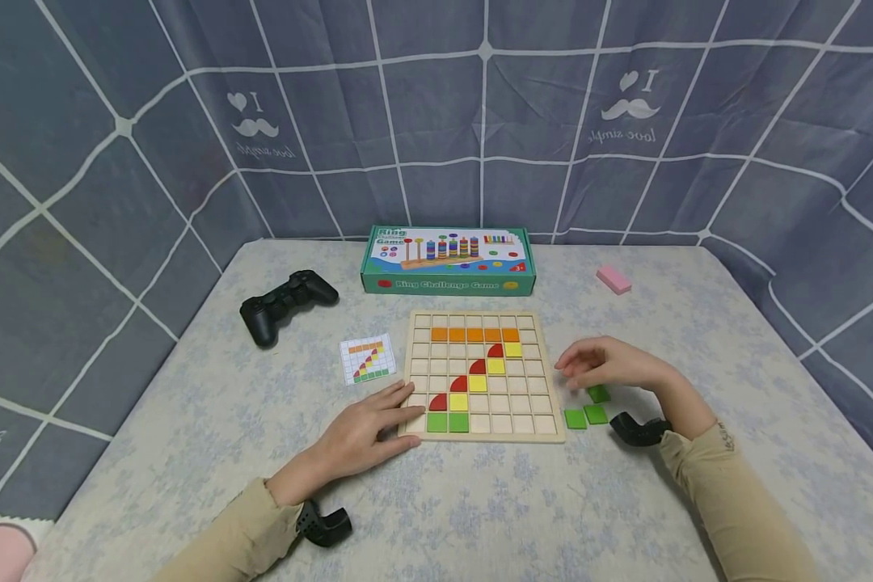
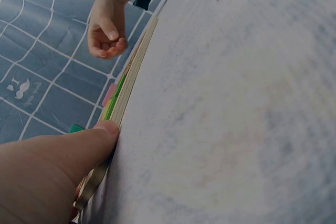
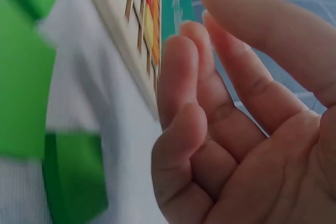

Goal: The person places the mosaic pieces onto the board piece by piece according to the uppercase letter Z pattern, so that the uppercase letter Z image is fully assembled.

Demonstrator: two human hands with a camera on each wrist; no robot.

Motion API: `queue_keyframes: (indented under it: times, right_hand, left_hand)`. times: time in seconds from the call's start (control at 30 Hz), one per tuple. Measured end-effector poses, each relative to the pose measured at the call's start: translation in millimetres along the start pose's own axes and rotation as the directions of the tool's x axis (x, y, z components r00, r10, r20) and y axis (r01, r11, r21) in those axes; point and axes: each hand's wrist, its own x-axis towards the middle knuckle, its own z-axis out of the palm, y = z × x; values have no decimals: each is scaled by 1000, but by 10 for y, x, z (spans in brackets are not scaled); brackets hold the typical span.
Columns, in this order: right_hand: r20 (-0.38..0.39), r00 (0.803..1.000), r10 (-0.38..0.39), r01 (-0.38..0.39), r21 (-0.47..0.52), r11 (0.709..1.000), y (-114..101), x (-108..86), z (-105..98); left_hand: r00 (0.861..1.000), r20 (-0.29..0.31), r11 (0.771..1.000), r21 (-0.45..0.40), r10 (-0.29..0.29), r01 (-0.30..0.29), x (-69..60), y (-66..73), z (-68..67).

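Observation:
A wooden grid board (image 1: 520,404) lies on the table, holding an orange row (image 1: 474,335), a diagonal of red quarter-round pieces (image 1: 458,383) and yellow squares (image 1: 477,383), and two green squares (image 1: 437,423) in its bottom row. My left hand (image 1: 356,435) rests at the board's lower left corner with fingers extended; its thumb (image 2: 79,150) touches the edge in the left wrist view. To the right of the board, my right hand (image 1: 611,364) hovers with loosely bent fingers and nothing visible in them. Loose green squares (image 3: 76,177) lie below it, partly hidden by it in the head view.
Left of the board lies a pattern card (image 1: 368,358), with a black game controller (image 1: 287,305) beyond it. A Ring Challenge Game box (image 1: 448,263) stands behind the board. At the back right is a pink block (image 1: 614,280). Grid-patterned cloth hangs behind the table.

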Motion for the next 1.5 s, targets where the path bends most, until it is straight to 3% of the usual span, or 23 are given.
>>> queue_keyframes:
  times: [0.3,0.6,0.9,1.07,1.5]
  right_hand:
    - [35,999,-8,6,38,999,128,-88,-114]
    - [139,990,3,-19,117,993,243,-107,-155]
    - [179,984,-17,3,80,997,300,-137,-198]
    - [164,986,-4,-6,60,998,328,-140,-204]
    - [44,997,63,-58,-104,993,222,-116,-144]
  left_hand:
    - [1000,4,1000,2,-2,2,3,-1,5]
    - [1000,3,1000,0,0,0,-5,-7,11]
    - [1000,4,1000,-6,-1,2,-13,-10,10]
    - [1000,8,1000,-6,3,-3,-7,-4,3]
    - [1000,6,1000,-6,0,0,-3,-5,7]
